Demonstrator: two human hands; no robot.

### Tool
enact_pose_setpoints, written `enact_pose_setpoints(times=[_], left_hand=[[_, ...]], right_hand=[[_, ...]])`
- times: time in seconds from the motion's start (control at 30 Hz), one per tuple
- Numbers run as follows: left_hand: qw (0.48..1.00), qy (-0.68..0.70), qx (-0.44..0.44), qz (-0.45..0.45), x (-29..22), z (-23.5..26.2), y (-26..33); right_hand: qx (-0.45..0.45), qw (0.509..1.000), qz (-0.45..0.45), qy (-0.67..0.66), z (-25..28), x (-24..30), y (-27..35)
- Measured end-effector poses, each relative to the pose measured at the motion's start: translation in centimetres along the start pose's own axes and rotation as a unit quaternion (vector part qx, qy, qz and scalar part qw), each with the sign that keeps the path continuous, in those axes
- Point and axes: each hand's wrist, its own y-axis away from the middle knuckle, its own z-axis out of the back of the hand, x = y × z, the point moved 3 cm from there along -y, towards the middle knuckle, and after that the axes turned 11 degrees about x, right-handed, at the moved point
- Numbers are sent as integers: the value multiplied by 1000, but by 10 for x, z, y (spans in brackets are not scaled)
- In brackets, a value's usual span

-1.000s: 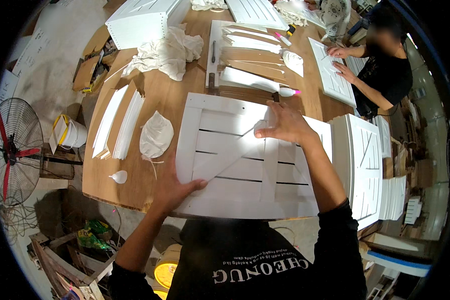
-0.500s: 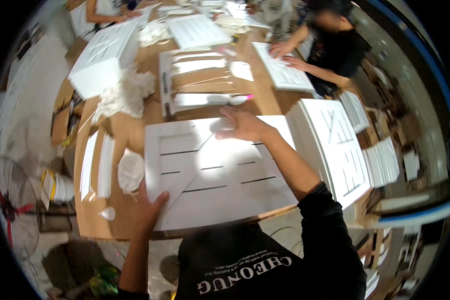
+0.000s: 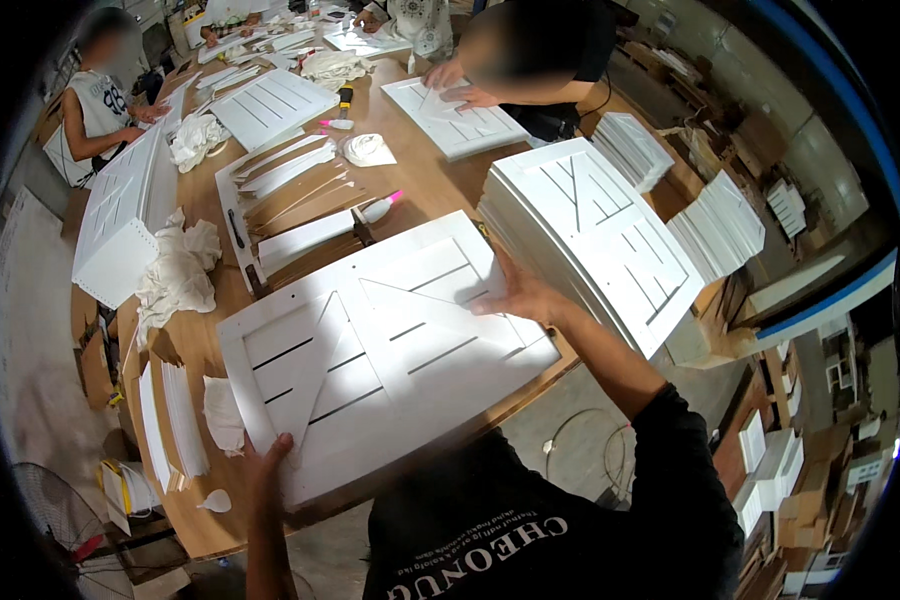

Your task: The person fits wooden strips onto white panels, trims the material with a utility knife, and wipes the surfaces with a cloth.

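A white grooved panel (image 3: 395,385) with slanted braces, like a small barn door, lies at an angle before me near the table's front edge. My left hand (image 3: 268,463) grips its near left edge, thumb on the face and the other fingers mostly hidden. At the far right side, my right hand (image 3: 523,295) holds the panel's edge, its thumb across the face. Just beyond the panel is a shallow white tray-like frame (image 3: 232,215) holding white strips. A pink-tipped white bottle (image 3: 378,210) lies at its near right corner.
A tall stack of white panels (image 3: 610,235) stands at the right, close to my right hand. Crumpled cloths (image 3: 178,272) and thin white strips (image 3: 182,420) lie at the left. Across the table, a co-worker's hands (image 3: 460,88) rest on another panel. Others work farther back.
The panel has turned anticlockwise, its right end swinging away from me. My right hand has gone from its far edge to its right side. My left hand stays at the left edge.
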Motion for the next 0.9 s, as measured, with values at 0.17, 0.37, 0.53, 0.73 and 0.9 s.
enact_pose_setpoints(times=[0.17,0.37,0.53,0.73,0.9], left_hand=[[999,-15,4,28,-2,2,3],[998,-53,19,36,-17,-8,8],[999,-31,-5,-1,0,1,2],[837,-342,-182,-386,-33,-17,30],[795,-493,9,-355,-38,-88,45]], right_hand=[[19,999,-23,-37,-6,4,-3],[21,999,-42,-26,-8,0,2],[-36,999,-3,6,-8,-1,4],[-178,974,73,117,-3,20,8],[-41,960,74,267,-16,69,1]])
